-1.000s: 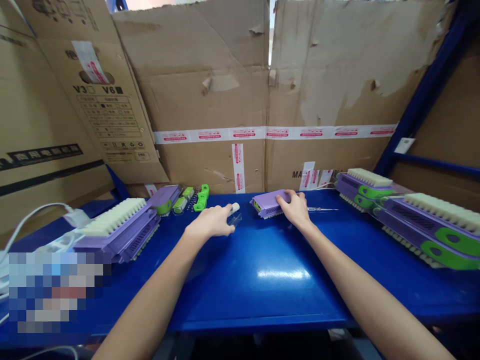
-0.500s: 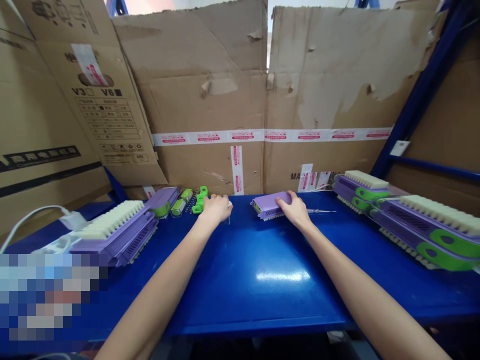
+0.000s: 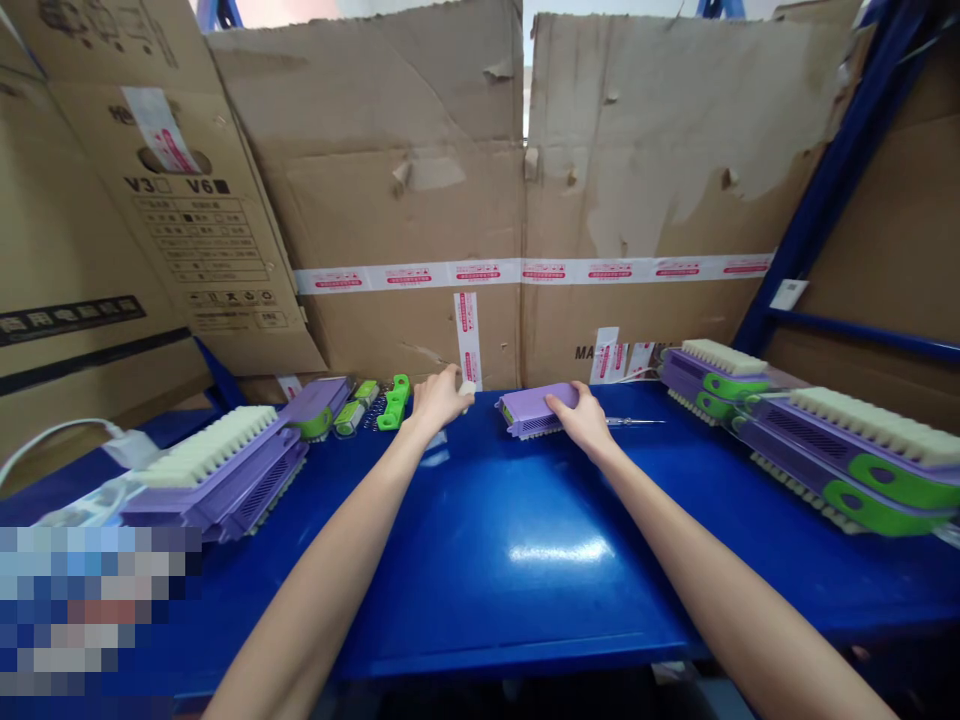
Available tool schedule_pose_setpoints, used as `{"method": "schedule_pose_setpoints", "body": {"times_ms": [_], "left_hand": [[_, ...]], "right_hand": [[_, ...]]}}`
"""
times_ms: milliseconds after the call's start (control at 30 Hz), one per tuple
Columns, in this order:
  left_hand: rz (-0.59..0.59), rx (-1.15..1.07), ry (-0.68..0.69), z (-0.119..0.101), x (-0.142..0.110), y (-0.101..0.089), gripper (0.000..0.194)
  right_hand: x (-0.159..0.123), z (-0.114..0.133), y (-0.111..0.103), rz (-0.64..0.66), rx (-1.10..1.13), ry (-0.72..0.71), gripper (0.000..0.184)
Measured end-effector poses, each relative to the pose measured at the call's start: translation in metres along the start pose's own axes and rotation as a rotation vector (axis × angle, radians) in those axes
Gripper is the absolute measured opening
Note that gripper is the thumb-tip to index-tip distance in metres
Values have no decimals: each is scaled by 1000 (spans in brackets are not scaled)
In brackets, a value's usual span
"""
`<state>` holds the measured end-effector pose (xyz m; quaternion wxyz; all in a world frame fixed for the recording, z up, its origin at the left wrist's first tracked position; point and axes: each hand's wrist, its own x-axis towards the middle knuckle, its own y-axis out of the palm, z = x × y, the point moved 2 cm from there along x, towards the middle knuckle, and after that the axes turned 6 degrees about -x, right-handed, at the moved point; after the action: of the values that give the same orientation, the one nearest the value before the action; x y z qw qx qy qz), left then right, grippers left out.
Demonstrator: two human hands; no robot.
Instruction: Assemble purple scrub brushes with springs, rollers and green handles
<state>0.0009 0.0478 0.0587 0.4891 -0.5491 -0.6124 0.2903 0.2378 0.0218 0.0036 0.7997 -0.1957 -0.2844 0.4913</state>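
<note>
Near the back of the blue table, my right hand [image 3: 583,418] is closed on the right end of a purple brush unit [image 3: 529,402], thumb on top, with bristles showing underneath. My left hand [image 3: 441,398] is closed around a small whitish piece [image 3: 467,388] that sticks out past its fingertips; most of it is hidden. A blurred pale shape [image 3: 435,450] is below that hand, too smeared to name. Just left of the hand lies a green plastic part [image 3: 394,402] with rounded notches. A thin screwdriver-like tool [image 3: 634,421] lies right of my right hand.
Green-and-white small blocks [image 3: 350,415] and springs [image 3: 373,412] lie at back left. Purple brush units with cream bristles are stacked at left [image 3: 217,450] and right [image 3: 847,455]. A white plug with cable [image 3: 129,446] lies far left. Cardboard [image 3: 405,220] walls the back.
My left hand has moved slightly right and up from the green plastic part, the whitish piece now showing more at its fingertips. The right hand stays on the purple brush unit. The view has shifted slightly.
</note>
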Motion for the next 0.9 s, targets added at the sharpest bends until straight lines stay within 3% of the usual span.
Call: {"method": "schedule_pose_setpoints", "body": {"times_ms": [133, 300, 567, 900], "left_hand": [[-52, -389, -69, -1, -8, 12, 49], [-13, -581, -93, 2, -16, 27, 57], [-1, -686, 10, 13, -16, 41, 35], [51, -822, 17, 11, -20, 55, 27]], "right_hand": [[-1, 1, 2, 20, 86, -8, 90], [-3, -1, 8, 59, 51, -97, 105], [3, -8, 8, 120, 32, -246, 72], [5, -12, 3, 169, 202, -240, 60]]}}
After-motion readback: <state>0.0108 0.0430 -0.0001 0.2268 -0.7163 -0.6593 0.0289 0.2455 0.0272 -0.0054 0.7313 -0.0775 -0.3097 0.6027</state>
